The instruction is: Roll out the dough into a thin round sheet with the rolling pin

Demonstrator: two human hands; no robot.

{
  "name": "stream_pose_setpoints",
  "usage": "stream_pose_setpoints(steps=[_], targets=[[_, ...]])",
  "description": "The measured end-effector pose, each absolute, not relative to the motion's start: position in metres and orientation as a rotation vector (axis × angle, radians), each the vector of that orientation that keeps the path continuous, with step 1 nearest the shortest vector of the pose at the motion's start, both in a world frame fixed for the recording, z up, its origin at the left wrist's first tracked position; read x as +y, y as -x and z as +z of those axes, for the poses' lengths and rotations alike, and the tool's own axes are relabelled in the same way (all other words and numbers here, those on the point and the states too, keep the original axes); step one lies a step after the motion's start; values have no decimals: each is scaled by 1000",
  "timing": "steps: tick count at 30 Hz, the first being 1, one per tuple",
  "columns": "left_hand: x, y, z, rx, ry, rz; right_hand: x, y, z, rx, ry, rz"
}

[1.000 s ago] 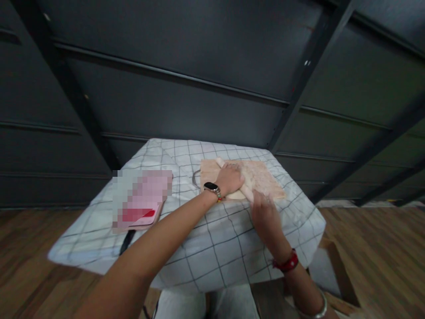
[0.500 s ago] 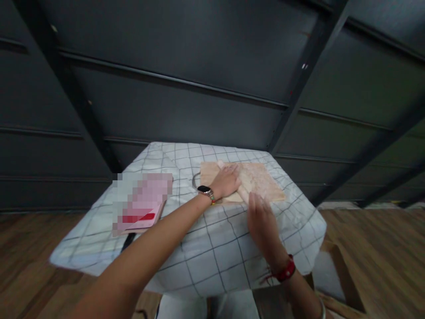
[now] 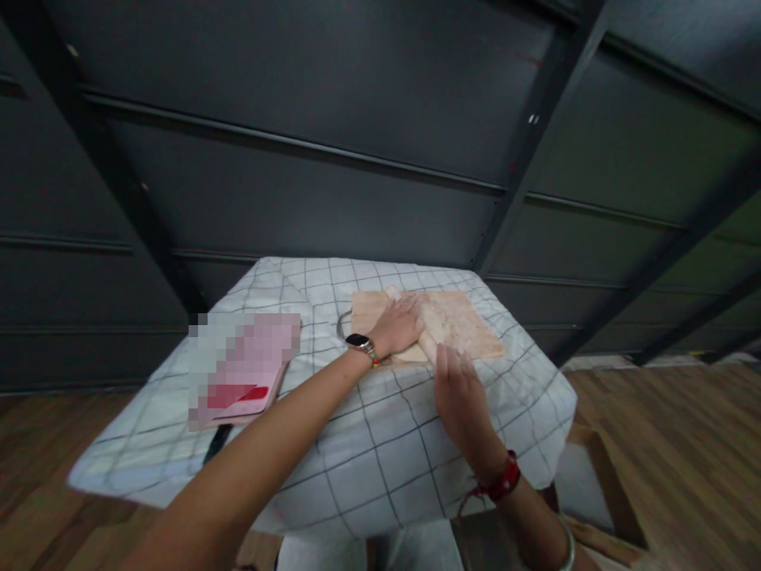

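Observation:
A wooden board (image 3: pixel 481 333) dusted with white flour lies on the table. Across it, slanting, runs a pale rolling pin (image 3: pixel 428 346), partly covered by my hands. A thin flat piece of pale dough (image 3: pixel 411 355) shows beside and under the pin. My left hand (image 3: pixel 397 327) rests palm down over the far part of the pin, fingers stretched out and floury. Over the near end lies my right hand (image 3: pixel 460 388), its fingers extended forward and slightly blurred. Both hands press from above rather than wrap round it, as far as shows.
A white checked cloth (image 3: pixel 357 444) covers the table. To the left lies a pink flat item (image 3: pixel 261 349), partly pixelated, with a dark strip (image 3: pixel 218 442) by it. A metal loop (image 3: pixel 342 323) sticks out by the board. An open cardboard box (image 3: pixel 612 484) stands on the floor; a dark panelled wall (image 3: pixel 333 190) rises behind.
The view has shifted slightly, moving the table and things a little left in the picture. Both hands stay on the rolling pin in nearly the same pose; the right hand is less blurred.

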State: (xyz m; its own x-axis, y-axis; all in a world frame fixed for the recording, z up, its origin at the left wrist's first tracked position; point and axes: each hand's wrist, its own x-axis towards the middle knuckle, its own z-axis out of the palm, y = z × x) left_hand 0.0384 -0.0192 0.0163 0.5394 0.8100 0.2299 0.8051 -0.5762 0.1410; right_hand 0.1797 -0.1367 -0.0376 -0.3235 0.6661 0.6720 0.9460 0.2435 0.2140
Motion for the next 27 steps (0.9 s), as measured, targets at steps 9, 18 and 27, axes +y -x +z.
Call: stream_pose_setpoints(steps=[9,18,27], targets=[[-14,-54,35,1432,-2841,264,-128,-214,-30,-2169,1535,-651],[-12,-20,12,1224,-2837,430,-144,-180,-38,-2035,1370,-967],[-4,-42,29,1197,-2942,285,-133,-208,-37,-2116,1436,-668]])
